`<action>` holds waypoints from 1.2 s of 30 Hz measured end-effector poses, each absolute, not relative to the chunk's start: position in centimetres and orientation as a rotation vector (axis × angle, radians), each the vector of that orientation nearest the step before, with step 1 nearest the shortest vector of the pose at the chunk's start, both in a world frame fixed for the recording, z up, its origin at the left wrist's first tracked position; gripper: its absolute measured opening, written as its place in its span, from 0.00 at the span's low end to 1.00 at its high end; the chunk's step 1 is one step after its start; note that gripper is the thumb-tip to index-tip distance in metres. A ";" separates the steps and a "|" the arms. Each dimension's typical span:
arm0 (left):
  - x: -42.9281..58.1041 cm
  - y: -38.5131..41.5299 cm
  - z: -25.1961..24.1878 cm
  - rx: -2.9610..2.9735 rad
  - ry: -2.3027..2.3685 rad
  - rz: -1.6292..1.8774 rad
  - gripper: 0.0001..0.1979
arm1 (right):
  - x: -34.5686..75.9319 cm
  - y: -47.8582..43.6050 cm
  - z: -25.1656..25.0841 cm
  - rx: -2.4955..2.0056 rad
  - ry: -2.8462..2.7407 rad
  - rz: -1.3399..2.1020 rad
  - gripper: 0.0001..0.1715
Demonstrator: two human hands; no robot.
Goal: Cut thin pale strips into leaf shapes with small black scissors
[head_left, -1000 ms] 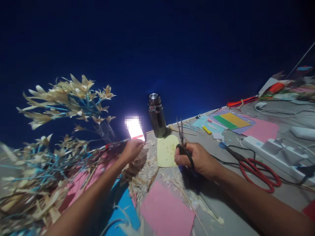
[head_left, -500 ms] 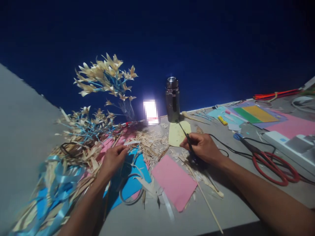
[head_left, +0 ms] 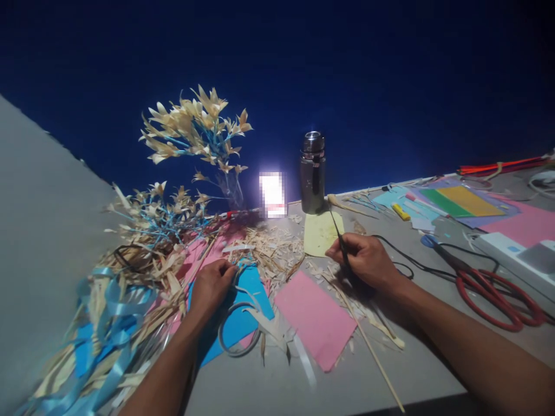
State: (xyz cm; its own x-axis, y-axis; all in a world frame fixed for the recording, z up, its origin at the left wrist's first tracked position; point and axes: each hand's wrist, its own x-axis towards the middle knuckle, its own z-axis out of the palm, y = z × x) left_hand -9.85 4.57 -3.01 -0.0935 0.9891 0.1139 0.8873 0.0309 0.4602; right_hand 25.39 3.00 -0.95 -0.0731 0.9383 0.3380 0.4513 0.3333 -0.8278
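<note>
My left hand (head_left: 214, 283) is closed in a pinch above a blue sheet (head_left: 249, 300). What its fingertips hold, if anything, is too small to make out. My right hand (head_left: 368, 260) grips dark, slim scissors (head_left: 340, 234), their tip pointing up and away over a yellow paper square (head_left: 318, 234). Between the hands, a pink paper card (head_left: 315, 320) lies flat. Beside it sit a grey ring of tape (head_left: 237, 329) and a pale dried husk piece (head_left: 271, 329). Husk flowers on blue stems (head_left: 195, 130) stand behind my left hand.
Husk scraps (head_left: 273, 245) litter the middle. A dark flask (head_left: 313, 176) stands at the back beside a bright, blurred-out light (head_left: 273, 193). Red-handled scissors (head_left: 485, 283) and a white power strip (head_left: 520, 254) lie right. Blue ribbon (head_left: 117, 306) tangles at left.
The view has shifted a little, so everything sits slightly farther right in the picture. Both hands keep nearly the same pose and place over the table.
</note>
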 end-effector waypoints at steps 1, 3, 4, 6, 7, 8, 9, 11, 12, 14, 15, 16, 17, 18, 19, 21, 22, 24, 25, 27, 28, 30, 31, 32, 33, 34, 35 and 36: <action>-10.0 4.6 -3.0 1.932 2.085 0.619 0.13 | 25.3 3.0 -0.9 -1.267 -1.672 0.675 0.12; -10.2 4.6 -2.9 1.935 2.116 0.601 0.14 | 25.2 3.0 -0.9 -1.277 -1.665 0.686 0.13; -10.3 4.6 -2.8 1.942 2.130 0.591 0.14 | 25.1 3.0 -0.9 -1.278 -1.667 0.688 0.13; -10.4 4.3 -2.6 1.958 2.165 0.587 0.13 | 25.1 3.0 -1.0 -1.274 -1.677 0.688 0.14; -10.4 4.2 -2.5 1.976 2.189 0.602 0.14 | 25.1 3.0 -1.1 -1.272 -1.681 0.684 0.15; -10.3 4.2 -2.3 2.015 2.206 0.629 0.15 | 25.2 3.1 -1.1 -1.271 -1.685 0.681 0.16; -10.1 4.2 -2.1 2.083 2.190 0.658 0.16 | 25.2 3.1 -1.3 -1.271 -1.687 0.681 0.16; -9.4 4.6 -1.6 2.265 2.046 0.680 0.15 | 25.3 3.2 -1.5 -1.271 -1.695 0.691 0.17; -8.8 5.1 -1.4 2.350 1.935 0.662 0.14 | 25.3 3.2 -1.6 -1.270 -1.699 0.699 0.17; -7.5 6.3 -1.2 2.433 1.753 0.586 0.11 | 25.3 3.2 -1.7 -1.259 -1.714 0.708 0.17; -6.7 7.0 -1.2 2.445 1.712 0.551 0.09 | 25.2 3.2 -1.8 -1.251 -1.725 0.711 0.17; -6.0 7.7 -1.4 2.451 1.693 0.526 0.08 | 25.1 3.1 -1.8 -1.245 -1.738 0.712 0.17; -5.3 8.3 -1.6 2.455 1.679 0.507 0.07 | 25.0 3.1 -1.8 -1.237 -1.750 0.714 0.17; -4.6 8.9 -1.9 2.455 1.666 0.496 0.08 | 25.0 3.0 -1.8 -1.230 -1.761 0.716 0.16; -4.1 9.4 -2.2 2.450 1.654 0.496 0.08 | 24.9 3.0 -1.7 -1.225 -1.768 0.716 0.16; -3.6 10.0 -2.7 2.421 1.635 0.528 0.10 | 24.9 3.1 -1.7 -1.224 -1.774 0.708 0.16; -3.5 10.2 -2.9 2.396 1.628 0.562 0.11 | 24.9 3.2 -1.8 -1.228 -1.774 0.701 0.16; -3.8 10.3 -2.9 2.321 1.626 0.670 0.11 | 25.0 3.4 -1.8 -1.243 -1.771 0.696 0.16; -4.0 10.4 -2.8 2.269 1.633 0.738 0.10 | 25.1 3.5 -1.9 -1.250 -1.771 0.695 0.16; -4.7 10.4 -2.5 2.133 1.649 0.866 0.09 | 25.1 3.6 -2.0 -1.262 -1.775 0.697 0.16; -5.1 10.5 -2.3 2.053 1.650 0.915 0.09 | 25.1 3.6 -2.0 -1.269 -1.779 0.700 0.15; -5.7 10.6 -2.0 1.888 1.618 0.975 0.10 | 25.1 3.6 -2.1 -1.287 -1.791 0.713 0.14; -5.9 10.6 -1.9 1.811 1.586 0.990 0.11 | 25.1 3.6 -2.1 -1.297 -1.797 0.724 0.13; -6.0 10.7 -1.9 1.740 1.550 0.999 0.12 | 25.1 3.5 -2.1 -1.307 -1.803 0.734 0.13; -6.1 10.7 -1.9 1.676 1.517 1.008 0.12 | 25.0 3.4 -2.1 -1.315 -1.807 0.740 0.12; -6.2 10.7 -1.9 1.617 1.489 1.019 0.13 | 25.0 3.4 -2.1 -1.322 -1.809 0.743 0.11; -6.3 10.8 -1.8 1.565 1.468 1.036 0.13 | 25.0 3.3 -2.1 -1.330 -1.809 0.742 0.11; -6.5 10.9 -1.7 1.518 1.457 1.063 0.12 | 24.9 3.2 -2.0 -1.338 -1.808 0.740 0.11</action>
State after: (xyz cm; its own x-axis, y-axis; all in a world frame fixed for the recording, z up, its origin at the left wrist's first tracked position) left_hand -6.51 10.88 -1.67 0.0001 0.9982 0.0595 0.3607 -0.0555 0.9310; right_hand 24.91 3.21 -2.04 -0.1675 0.9584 0.2311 0.5215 0.2851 -0.8042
